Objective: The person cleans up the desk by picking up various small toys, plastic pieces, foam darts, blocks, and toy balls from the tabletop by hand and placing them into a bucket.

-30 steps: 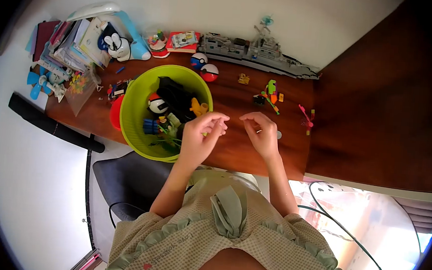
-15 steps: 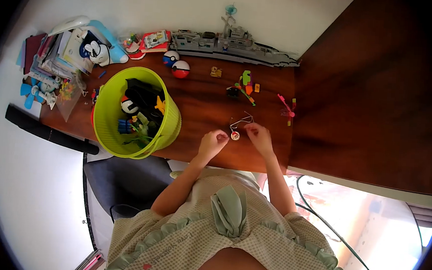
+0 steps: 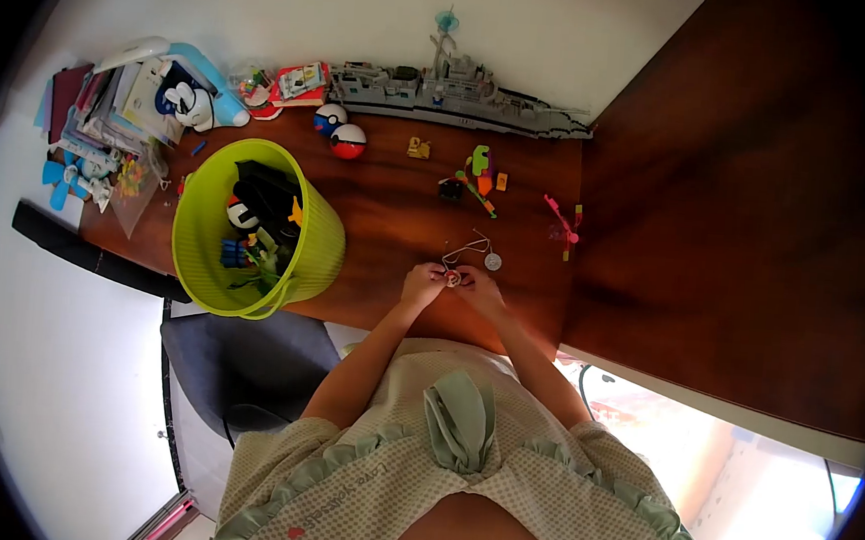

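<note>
Near the front of the wooden desk, my left hand (image 3: 424,286) and my right hand (image 3: 481,291) meet, fingers closed on opposite edges of a small round red-and-white pendant (image 3: 453,278). A thin pale cord (image 3: 468,245) runs from it and lies looped on the wood beyond my fingers. Just past my right hand rests a silver disc (image 3: 493,261), flat by the cord; whether it is joined to the cord I cannot tell.
A lime-green bucket (image 3: 325,253) of toys stands left. Toy pieces (image 3: 482,178) and a pink toy (image 3: 562,222) lie beyond my hands. Two balls (image 3: 348,142) and a grey model ship (image 3: 454,99) line the back. Papers (image 3: 113,112) are stacked at far left.
My hands have come together and taken hold of the round pendant, which lay between them on the desk. The silver disc now shows beside the cord. The view has shifted slightly.
</note>
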